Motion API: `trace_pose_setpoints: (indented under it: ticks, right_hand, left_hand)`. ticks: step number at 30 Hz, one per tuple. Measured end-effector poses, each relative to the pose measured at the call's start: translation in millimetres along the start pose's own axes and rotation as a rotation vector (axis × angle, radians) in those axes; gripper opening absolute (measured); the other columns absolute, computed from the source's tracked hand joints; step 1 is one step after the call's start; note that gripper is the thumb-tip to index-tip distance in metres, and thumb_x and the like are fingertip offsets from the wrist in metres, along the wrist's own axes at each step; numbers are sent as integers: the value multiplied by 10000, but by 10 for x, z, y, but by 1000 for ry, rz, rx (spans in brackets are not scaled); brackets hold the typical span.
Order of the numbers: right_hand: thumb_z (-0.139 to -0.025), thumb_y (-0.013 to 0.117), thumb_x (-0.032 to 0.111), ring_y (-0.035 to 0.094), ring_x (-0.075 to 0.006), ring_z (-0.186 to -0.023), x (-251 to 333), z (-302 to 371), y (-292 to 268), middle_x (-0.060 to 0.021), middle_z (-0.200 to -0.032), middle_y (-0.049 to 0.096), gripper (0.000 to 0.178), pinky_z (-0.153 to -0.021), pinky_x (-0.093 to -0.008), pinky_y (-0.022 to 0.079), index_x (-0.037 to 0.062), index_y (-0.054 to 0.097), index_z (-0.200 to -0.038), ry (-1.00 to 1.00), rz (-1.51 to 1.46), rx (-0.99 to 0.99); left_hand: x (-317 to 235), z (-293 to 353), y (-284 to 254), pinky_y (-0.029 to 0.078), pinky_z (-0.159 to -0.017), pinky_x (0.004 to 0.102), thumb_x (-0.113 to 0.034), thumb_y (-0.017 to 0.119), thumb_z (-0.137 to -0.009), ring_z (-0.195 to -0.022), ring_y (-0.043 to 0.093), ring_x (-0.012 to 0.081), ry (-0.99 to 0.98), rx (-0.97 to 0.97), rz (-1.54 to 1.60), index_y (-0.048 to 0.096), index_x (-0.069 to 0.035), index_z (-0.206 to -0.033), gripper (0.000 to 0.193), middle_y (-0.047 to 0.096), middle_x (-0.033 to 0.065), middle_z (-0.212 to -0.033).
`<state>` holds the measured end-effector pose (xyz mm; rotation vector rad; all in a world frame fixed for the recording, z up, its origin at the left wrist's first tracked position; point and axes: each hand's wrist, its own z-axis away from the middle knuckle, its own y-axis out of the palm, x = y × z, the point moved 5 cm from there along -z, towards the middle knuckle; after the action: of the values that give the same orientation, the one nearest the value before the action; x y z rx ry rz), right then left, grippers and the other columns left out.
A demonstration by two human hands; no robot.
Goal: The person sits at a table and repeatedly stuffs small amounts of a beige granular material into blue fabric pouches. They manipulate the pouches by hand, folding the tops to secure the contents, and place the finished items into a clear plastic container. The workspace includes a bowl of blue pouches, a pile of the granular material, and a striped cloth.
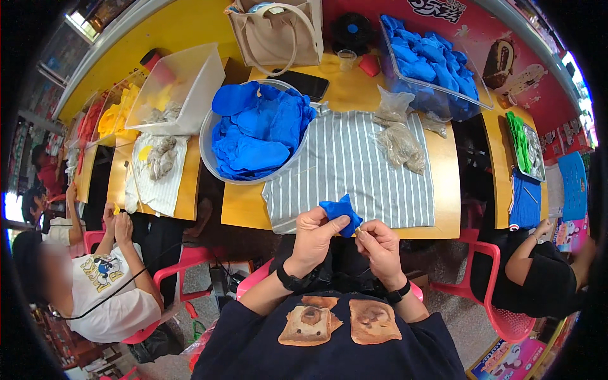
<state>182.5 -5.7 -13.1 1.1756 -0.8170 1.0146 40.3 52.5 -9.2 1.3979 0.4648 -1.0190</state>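
In front of my chest, my left hand [315, 235] pinches a small blue fabric piece [342, 214] with pointed corners between thumb and fingers. Beside it, my right hand [378, 246] is closed at the piece's lower edge, gripping what looks like a thin pale stick [358, 230]; most of it is hidden by the fingers. Just beyond both hands lies a grey-and-white striped cloth [354, 152] spread over the table. A round clear tub [208, 152] heaped with flat blue fabric pieces [256, 136] stands to its left.
Clear bags of brownish filling [400, 144] rest on the cloth. At the back are a clear bin [437, 95] of blue pieces, a phone [303, 83], a tote bag [278, 38], a cup [346, 58] and a black fan [352, 31]. People sit at neighbouring tables left and right.
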Motion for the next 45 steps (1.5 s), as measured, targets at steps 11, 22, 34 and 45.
trace_pose_setpoints:
  ticks: [11, 22, 34, 45]
  right_hand:
    - [-943, 565, 72, 449, -33, -588, -26, 15, -14, 12, -700, 553, 66, -520, -183, 331, 11, 585, -928, -43, -4, -17]
    - [-917, 595, 36, 504, -35, -607, -135, 23, 71, -5, -734, 602, 31, -519, -171, 362, 11, 607, -931, -88, -100, -97]
    - [-881, 624, 1, 479, -42, -529, -60, 24, 63, -46, -694, 608, 36, -477, -173, 351, 10, 592, -894, -160, -9, -142]
    - [-909, 582, 4, 533, -61, -627, -99, 52, 119, -27, -736, 603, 20, -539, -193, 397, 1, 585, -928, -115, -49, -48]
  left_hand:
    - [-216, -189, -7, 472, -720, 244, 37, 674, -823, -823, 586, 113, 166, 126, -161, 675, 10, -885, 68, 627, 62, -909]
    - [-426, -3, 160, 427, -595, 227, 53, 699, -762, -726, 564, 112, 557, 46, -692, 607, 23, -775, 97, 609, 88, -847]
    - [-366, -94, 130, 480, -681, 237, 28, 668, -832, -783, 586, 118, 354, 58, -291, 669, 12, -824, 17, 630, 93, -918]
    - [-397, -54, 152, 467, -654, 231, 37, 676, -820, -753, 582, 113, 466, 115, -465, 654, 19, -786, 45, 615, 73, -856]
